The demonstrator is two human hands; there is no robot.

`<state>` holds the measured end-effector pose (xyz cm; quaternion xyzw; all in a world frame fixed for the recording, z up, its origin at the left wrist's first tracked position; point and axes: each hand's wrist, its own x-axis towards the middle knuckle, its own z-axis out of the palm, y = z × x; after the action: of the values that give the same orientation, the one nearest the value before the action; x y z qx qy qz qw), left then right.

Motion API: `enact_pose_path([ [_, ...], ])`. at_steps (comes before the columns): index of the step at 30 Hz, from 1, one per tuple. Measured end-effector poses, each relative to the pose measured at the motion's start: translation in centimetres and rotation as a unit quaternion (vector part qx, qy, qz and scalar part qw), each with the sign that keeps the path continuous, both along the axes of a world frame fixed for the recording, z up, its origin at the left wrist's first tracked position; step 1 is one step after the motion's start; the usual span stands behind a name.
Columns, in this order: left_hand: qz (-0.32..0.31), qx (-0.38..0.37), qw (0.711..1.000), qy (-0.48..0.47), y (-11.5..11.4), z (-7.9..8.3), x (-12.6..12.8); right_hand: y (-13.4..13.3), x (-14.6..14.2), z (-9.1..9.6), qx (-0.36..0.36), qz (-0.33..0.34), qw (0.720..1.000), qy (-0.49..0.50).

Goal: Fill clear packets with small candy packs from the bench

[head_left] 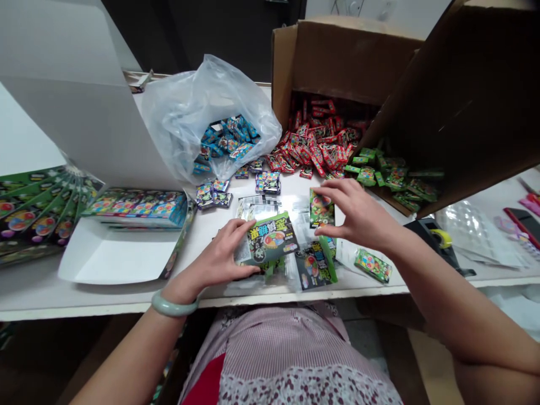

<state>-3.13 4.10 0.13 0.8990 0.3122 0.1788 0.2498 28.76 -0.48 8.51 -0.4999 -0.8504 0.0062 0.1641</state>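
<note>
My left hand [221,259] grips a printed green and black pouch [272,239] at the front middle of the white table [37,289]. A pale green bangle sits on that wrist. My right hand [352,214] pinches a small green candy packet [321,209] just right of the pouch's top edge. Under both hands lies a stack of similar printed pouches [314,267]. One loose green packet [373,264] lies on the table right of the stack.
A clear plastic bag [181,112] of blue packets stands behind. A cardboard box [337,56] spills red packets [314,143] and green packets [396,174]. Open display cartons [139,205] sit at left. A black tape dispenser [439,239] stands at right.
</note>
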Motion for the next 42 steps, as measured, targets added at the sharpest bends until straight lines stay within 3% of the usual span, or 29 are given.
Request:
enact_pose_path([
  [3,0.004,0.001,1.0,-0.005,0.0,0.0,-0.2,-0.4,-0.2,0.1,0.009,0.0,1.0,0.005],
  [13,0.001,0.054,0.998,0.013,-1.1,-0.2,0.5,-1.0,-2.6,-1.8,-0.102,0.082,0.991,-0.001],
  [22,0.067,0.066,0.996,0.0,-0.8,-1.3,0.0,-1.3,-5.9,-4.2,-0.078,-0.04,0.976,0.198],
  [25,0.082,0.066,0.994,0.007,-0.4,-1.8,-0.6,1.4,-5.4,-5.3,-0.14,-0.042,0.952,0.27],
  [27,0.102,0.074,0.992,0.006,0.1,-2.0,-1.4,5.1,-3.2,-6.0,-0.169,-0.121,0.932,0.296],
  [28,0.113,0.08,0.99,0.004,0.3,-2.0,-1.8,7.2,-1.8,-6.4,-0.149,-0.214,0.922,0.286],
  [29,0.121,0.088,0.989,0.001,0.5,-1.9,-2.2,9.3,-0.3,-6.8,-0.129,-0.26,0.916,0.276],
  [32,0.131,0.102,0.986,-0.004,1.0,-2.0,-3.0,14.7,3.2,-8.3,-0.103,-0.333,0.9,0.26],
  [34,0.134,0.102,0.986,-0.006,1.1,-2.2,-3.1,16.8,4.2,-9.4,-0.098,-0.358,0.89,0.266],
  [38,0.149,0.095,0.984,-0.009,1.3,-3.0,-3.5,17.6,4.2,-11.3,-0.11,-0.379,0.862,0.318],
  [42,0.151,0.097,0.984,-0.002,1.8,-3.0,-3.9,15.0,4.0,-11.8,-0.165,-0.341,0.83,0.41],
])
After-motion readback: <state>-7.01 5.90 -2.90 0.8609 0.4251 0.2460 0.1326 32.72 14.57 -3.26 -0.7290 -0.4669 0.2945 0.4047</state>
